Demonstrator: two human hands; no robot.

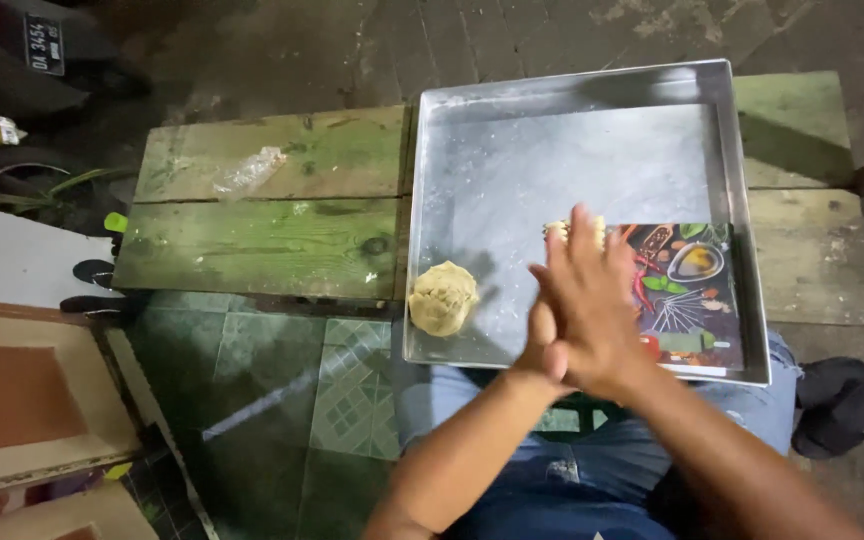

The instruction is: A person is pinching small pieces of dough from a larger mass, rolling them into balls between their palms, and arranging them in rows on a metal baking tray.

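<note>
I am pressing my left hand (542, 335) and right hand (592, 300) flat together over the metal tray (572, 150), palms closed; whether dough lies between them, I cannot tell. A dough ball (443, 297) is sitting in the tray's near-left corner, on the wooden counter (262, 245).

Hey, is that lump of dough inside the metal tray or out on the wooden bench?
Inside. The dough sits in the near left corner of the tray, within its raised rim.

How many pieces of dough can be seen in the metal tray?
2. A large dough ball lies in the near left corner of the metal tray. A small ridged piece shows just beyond the pressed-together hands; these may hide more.
</note>
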